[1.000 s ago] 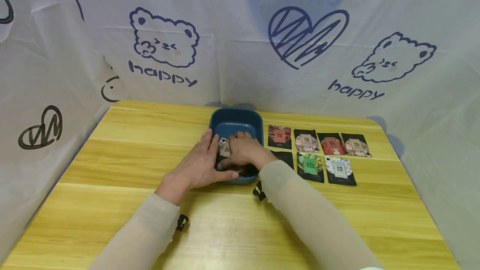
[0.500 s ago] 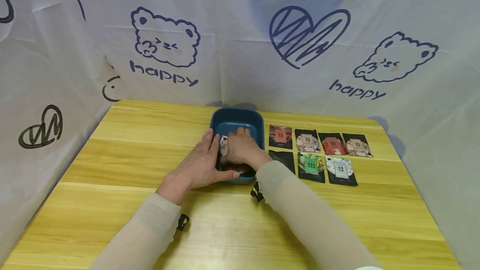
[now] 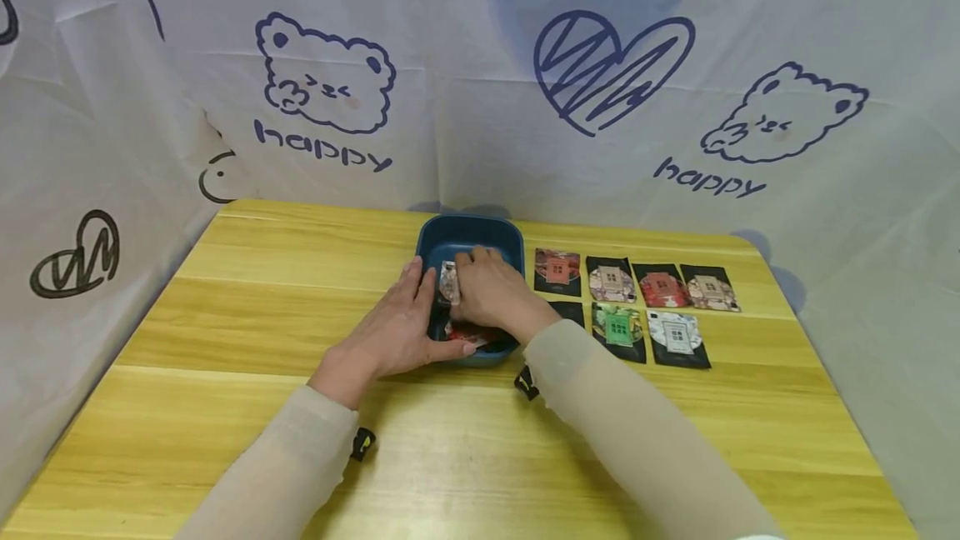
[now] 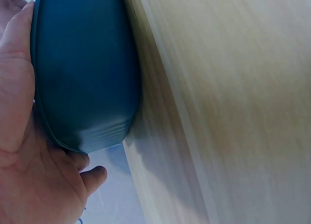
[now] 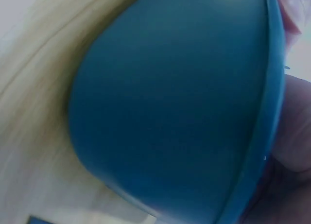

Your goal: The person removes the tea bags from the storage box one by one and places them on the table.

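tub: blue (image 3: 468,228), upright on the worktop (image 3: 247,307), near the far edge.
left hand: at the tub's left rim (image 3: 397,323), fingers extended, thumb lying along the near rim, touching the tub.
right hand: inside the tub (image 3: 495,294), over the packets there; fingertips hidden, so cannot tell if it grips one.
tub contents: a pale-printed packet (image 3: 448,282) just left of the right hand, a red-printed packet (image 3: 463,332) nearer the front (both partly covered).
back row: four packets (image 3: 611,281) right of the tub, the last two touching or nearly so.
front row: black packet (image 3: 568,312), part-hidden by the right sleeve (image 3: 600,390); green packet (image 3: 618,332); white packet (image 3: 678,338).
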`<state>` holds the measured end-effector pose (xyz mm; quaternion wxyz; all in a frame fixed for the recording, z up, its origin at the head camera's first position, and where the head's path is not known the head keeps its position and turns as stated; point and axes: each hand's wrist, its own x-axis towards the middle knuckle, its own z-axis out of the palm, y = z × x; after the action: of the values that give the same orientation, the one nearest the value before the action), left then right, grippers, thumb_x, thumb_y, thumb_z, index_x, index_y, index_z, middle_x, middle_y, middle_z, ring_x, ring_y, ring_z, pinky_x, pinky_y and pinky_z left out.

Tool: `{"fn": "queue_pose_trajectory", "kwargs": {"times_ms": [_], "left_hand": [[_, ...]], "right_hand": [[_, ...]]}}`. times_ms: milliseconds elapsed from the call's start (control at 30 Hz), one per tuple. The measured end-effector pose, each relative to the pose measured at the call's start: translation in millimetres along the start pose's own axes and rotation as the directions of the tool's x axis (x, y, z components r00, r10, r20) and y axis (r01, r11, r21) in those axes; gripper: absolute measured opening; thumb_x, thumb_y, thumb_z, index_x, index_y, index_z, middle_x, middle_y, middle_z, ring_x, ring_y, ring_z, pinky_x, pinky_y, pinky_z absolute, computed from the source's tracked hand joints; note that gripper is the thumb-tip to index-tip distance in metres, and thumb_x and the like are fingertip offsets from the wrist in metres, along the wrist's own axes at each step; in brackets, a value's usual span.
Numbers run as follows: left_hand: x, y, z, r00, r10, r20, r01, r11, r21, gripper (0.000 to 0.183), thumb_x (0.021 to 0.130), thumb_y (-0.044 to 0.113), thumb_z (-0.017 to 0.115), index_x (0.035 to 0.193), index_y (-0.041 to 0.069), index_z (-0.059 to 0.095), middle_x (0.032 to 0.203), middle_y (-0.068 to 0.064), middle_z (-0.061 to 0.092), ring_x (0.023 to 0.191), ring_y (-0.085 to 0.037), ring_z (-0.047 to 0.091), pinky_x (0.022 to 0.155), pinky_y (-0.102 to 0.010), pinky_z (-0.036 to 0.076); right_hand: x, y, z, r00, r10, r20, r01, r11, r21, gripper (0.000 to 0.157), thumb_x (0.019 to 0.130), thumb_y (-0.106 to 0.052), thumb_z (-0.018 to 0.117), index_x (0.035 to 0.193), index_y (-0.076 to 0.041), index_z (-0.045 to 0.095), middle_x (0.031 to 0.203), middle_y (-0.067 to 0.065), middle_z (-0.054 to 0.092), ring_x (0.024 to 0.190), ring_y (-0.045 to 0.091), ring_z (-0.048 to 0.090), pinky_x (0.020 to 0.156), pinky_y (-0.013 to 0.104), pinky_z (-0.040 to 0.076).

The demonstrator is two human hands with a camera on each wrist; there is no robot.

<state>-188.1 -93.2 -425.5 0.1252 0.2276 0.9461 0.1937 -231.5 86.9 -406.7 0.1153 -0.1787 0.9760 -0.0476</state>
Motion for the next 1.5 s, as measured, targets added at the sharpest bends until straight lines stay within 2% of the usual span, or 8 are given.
{"fn": "queue_pose_trajectory", "kwargs": {"times_ms": [333, 533, 667, 867, 1000, 1167, 1233, 1500], "left_hand": [[2.4, 3.7, 1.2, 1.000, 0.006, 0.000, -0.006, 1.000, 0.003, 0.132, 0.085, 0.085, 0.063, 0.168, -0.001, 0.009, 0.175, -0.024, -0.006, 0.164, -0.039, 0.004, 0.129, -0.052, 0.025], [2.3, 5.7, 1.8, 1.000, 0.009, 0.001, -0.009, 1.000, 0.005, 0.132, 0.084, 0.085, 0.063, 0.168, -0.002, 0.009, 0.175, -0.025, -0.006, 0.164, -0.040, 0.004, 0.129, -0.052, 0.026], [2.5, 5.6, 3.2, 1.000, 0.002, 0.008, -0.002, 1.000, 0.007, 0.133, 0.084, 0.087, 0.062, 0.168, -0.002, 0.009, 0.175, -0.024, -0.007, 0.164, -0.040, 0.004, 0.129, -0.053, 0.026], [1.6, 5.5, 4.5, 1.000, -0.015, 0.015, 0.015, 1.000, -0.002, 0.135, 0.082, 0.089, 0.061, 0.168, 0.000, 0.007, 0.176, -0.021, -0.010, 0.164, -0.040, 0.005, 0.129, -0.053, 0.026], [0.7, 4.8, 4.5, 1.000, -0.028, 0.013, 0.028, 1.000, -0.013, 0.136, 0.081, 0.089, 0.062, 0.169, 0.002, 0.006, 0.176, -0.019, -0.011, 0.164, -0.041, 0.006, 0.128, -0.055, 0.027], [-0.4, 4.5, 3.0, 0.999, -0.040, 0.007, 0.040, 0.999, -0.034, 0.137, 0.080, 0.088, 0.064, 0.169, 0.003, 0.006, 0.177, -0.019, -0.010, 0.163, -0.042, 0.009, 0.127, -0.056, 0.027], [-0.5, 4.3, 2.7, 0.999, -0.041, 0.005, 0.041, 0.998, -0.037, 0.137, 0.080, 0.088, 0.065, 0.169, 0.003, 0.006, 0.177, -0.018, -0.011, 0.163, -0.043, 0.010, 0.127, -0.056, 0.028], [-0.7, 5.1, 1.6, 0.999, -0.044, 0.006, 0.044, 0.998, -0.039, 0.136, 0.081, 0.088, 0.065, 0.169, 0.003, 0.005, 0.177, -0.018, -0.012, 0.163, -0.043, 0.009, 0.127, -0.056, 0.027]], "right_hand": [[-16, 9, -5.0, 0.996, -0.071, -0.054, 0.067, 0.995, -0.072, 0.091, 0.093, -0.045, 0.081, 0.162, -0.004, 0.038, 0.159, 0.020, 0.048, 0.145, 0.039, 0.048, 0.119, 0.052, 0.043], [-28, 17, -9.0, 0.981, -0.131, -0.146, 0.114, 0.986, -0.120, 0.081, 0.091, -0.044, 0.083, 0.154, -0.007, 0.049, 0.155, 0.019, 0.050, 0.140, 0.039, 0.050, 0.116, 0.052, 0.046], [-37, 22, -13.2, 0.971, -0.148, -0.189, 0.126, 0.985, -0.122, 0.081, 0.091, -0.042, 0.082, 0.155, -0.007, 0.048, 0.158, 0.017, 0.048, 0.145, 0.040, 0.046, 0.120, 0.053, 0.042], [-60, 35, -26.9, 0.964, -0.128, -0.234, 0.114, 0.991, -0.075, 0.084, 0.092, -0.037, 0.082, 0.159, -0.006, 0.042, 0.156, 0.017, 0.050, 0.142, 0.038, 0.048, 0.114, 0.052, 0.048], [-80, 55, -35.4, 0.964, -0.090, -0.249, 0.090, 0.996, -0.014, 0.088, 0.092, -0.035, 0.082, 0.162, -0.006, 0.038, 0.158, 0.017, 0.047, 0.145, 0.038, 0.045, 0.115, 0.053, 0.047], [-109, 89, -40.1, 0.971, -0.013, -0.238, 0.025, 0.999, 0.044, 0.088, 0.092, -0.030, 0.081, 0.162, -0.003, 0.036, 0.160, 0.020, 0.044, 0.147, 0.041, 0.041, 0.115, 0.057, 0.044], [-120, 105, -39.4, 0.972, 0.021, -0.234, -0.009, 0.999, 0.049, 0.088, 0.091, -0.030, 0.081, 0.162, -0.003, 0.036, 0.160, 0.022, 0.044, 0.146, 0.043, 0.041, 0.112, 0.061, 0.046], [-159, 169, -27.6, 0.970, 0.127, -0.209, -0.119, 0.992, 0.049, 0.089, 0.089, -0.026, 0.082, 0.160, 0.001, 0.037, 0.156, 0.028, 0.046, 0.143, 0.051, 0.041, 0.116, 0.067, 0.038]]}}
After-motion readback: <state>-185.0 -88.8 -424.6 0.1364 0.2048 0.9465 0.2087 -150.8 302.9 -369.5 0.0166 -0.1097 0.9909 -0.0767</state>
